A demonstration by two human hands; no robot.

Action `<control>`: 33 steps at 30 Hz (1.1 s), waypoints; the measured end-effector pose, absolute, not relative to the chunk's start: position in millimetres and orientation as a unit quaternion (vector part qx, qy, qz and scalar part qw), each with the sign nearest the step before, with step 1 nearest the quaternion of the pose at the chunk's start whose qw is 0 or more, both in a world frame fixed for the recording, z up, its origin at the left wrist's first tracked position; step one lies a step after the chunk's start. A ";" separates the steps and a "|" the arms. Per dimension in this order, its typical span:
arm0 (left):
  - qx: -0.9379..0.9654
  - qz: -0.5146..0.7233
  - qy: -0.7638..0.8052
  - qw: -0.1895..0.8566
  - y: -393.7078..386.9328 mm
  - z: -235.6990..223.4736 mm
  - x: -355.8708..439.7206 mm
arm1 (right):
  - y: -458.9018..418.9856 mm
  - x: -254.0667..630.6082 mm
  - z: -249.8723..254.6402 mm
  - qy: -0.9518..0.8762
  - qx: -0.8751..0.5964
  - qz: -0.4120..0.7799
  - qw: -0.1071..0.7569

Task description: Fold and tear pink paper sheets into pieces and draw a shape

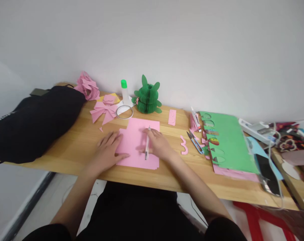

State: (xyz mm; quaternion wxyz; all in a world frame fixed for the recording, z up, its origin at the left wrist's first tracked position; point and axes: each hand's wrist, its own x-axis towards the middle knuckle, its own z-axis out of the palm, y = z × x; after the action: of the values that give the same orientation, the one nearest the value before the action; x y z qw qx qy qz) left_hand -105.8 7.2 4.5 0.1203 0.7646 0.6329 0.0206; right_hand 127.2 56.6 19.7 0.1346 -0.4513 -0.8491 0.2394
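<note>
Black phone [268, 171] near white power strip [254, 131]

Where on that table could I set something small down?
The table is bare between the black bag and left hand, and between the right forearm and green sheet, on the near side of the snips. Crowded: back left around the glue stick, and the right end by the phone.
</note>
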 end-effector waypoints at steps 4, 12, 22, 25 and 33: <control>0.761 0.034 0.637 0.118 6.1 3.9 -104.9 | 47.5 133.5 10.4 -0.873 -0.425 0.227 0.074; 0.759 0.072 0.635 0.124 3.6 -0.8 -104.5 | 37.9 151.2 4.8 -0.870 -0.438 0.212 0.077; 0.749 0.145 0.634 0.126 4.7 -9.4 -105.1 | 40.4 162.4 23.8 -0.842 -0.462 0.202 0.190; 0.745 0.172 0.630 0.133 4.2 -9.6 -104.1 | 47.2 134.6 31.6 -0.839 -0.448 0.225 0.210; 0.738 0.234 0.617 0.143 6.9 -17.8 -104.5 | 100.6 76.9 26.7 -0.732 -0.443 0.441 0.272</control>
State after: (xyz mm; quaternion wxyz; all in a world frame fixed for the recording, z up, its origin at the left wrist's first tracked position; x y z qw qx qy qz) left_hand -104.5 6.9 -17.8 0.1427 0.7380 0.6167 0.2339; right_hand 76.9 100.6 26.7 0.2717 -0.4429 -0.7317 0.4412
